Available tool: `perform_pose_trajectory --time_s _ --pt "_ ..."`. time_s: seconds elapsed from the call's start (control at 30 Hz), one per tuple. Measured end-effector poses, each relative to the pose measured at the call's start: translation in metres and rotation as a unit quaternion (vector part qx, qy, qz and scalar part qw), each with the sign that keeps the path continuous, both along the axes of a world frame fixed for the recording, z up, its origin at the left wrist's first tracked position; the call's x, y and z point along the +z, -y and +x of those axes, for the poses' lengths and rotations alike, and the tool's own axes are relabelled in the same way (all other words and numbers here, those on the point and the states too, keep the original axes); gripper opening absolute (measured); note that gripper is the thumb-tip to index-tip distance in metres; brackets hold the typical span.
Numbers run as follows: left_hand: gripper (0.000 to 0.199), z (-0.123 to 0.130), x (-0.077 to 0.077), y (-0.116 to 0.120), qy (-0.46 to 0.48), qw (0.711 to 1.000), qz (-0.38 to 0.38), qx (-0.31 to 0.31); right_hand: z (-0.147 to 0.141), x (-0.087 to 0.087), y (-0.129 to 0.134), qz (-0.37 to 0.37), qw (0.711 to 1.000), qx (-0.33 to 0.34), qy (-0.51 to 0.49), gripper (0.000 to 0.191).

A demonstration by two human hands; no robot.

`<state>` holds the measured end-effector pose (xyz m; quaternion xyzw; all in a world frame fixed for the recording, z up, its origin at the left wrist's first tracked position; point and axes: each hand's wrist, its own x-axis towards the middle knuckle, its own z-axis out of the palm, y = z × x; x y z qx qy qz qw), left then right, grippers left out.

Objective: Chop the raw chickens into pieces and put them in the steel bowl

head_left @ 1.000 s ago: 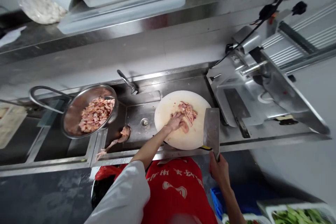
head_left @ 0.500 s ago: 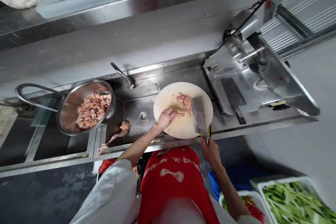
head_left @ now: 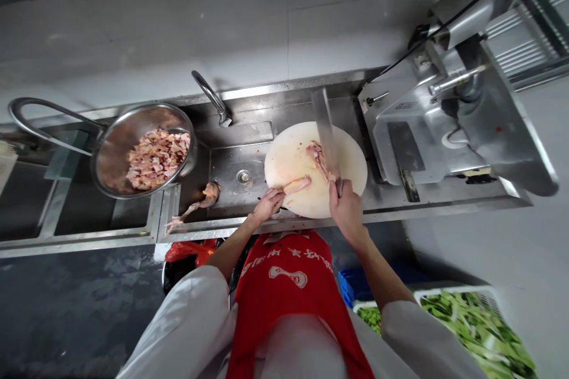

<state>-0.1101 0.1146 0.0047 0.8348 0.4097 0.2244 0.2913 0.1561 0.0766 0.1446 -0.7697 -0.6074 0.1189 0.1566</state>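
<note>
Fingers of the right hand (head_left: 347,207) wrapped round one blurry cleaver (head_left: 328,139), left hand (head_left: 268,204) pinching one meat strip (head_left: 297,184).
Strip's mid-frame on one white board (head_left: 281,159); fingertips hide its end, cleaver handle's mostly covered, scraps (head_left: 316,154) too jumbled to count.

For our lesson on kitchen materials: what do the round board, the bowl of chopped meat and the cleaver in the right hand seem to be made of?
Round board: probably plastic, off-white and fairly matte, no wood grain showing.
Bowl: apparently stainless steel, shiny, its curved wall catching bright reflections.
Cleaver: thin, grey blade, likely steel; blur hides its finish.
</note>
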Motion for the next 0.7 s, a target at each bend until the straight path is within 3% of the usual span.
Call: perform_pose_trajectory --time_s 0.07,0.23,0.33,0.43,0.5,0.57,0.7 --pt "0.024 0.001 0.000 0.001 0.017 1.000 0.005 0.005 -0.015 -0.002 -0.004 -0.020 1.000 -0.007 -0.005 0.042" --pt "0.025 -0.002 -0.009 0.003 0.059 0.997 0.036 0.024 -0.026 -0.036 -0.006 -0.260 0.965 0.041 0.001 0.035" --pt "0.025 -0.007 -0.014 0.005 0.080 0.995 0.053 0.025 -0.010 -0.024 -0.017 -0.252 0.967 0.047 0.008 0.035" --pt "0.024 -0.009 -0.018 0.009 0.082 0.995 0.055 0.031 -0.005 0.006 -0.022 -0.155 0.987 0.022 0.033 0.040" --pt "0.023 -0.009 -0.020 0.010 0.083 0.994 0.051 0.038 -0.014 0.014 -0.018 -0.086 0.996 0.003 0.020 0.045" --pt "0.022 -0.009 -0.023 0.010 0.087 0.994 0.044 0.043 -0.031 0.004 -0.010 -0.086 0.996 -0.006 -0.002 0.044" --pt "0.022 -0.008 -0.026 0.008 0.095 0.994 0.031 0.046 -0.048 -0.031 -0.007 -0.248 0.968 0.030 0.003 0.034"
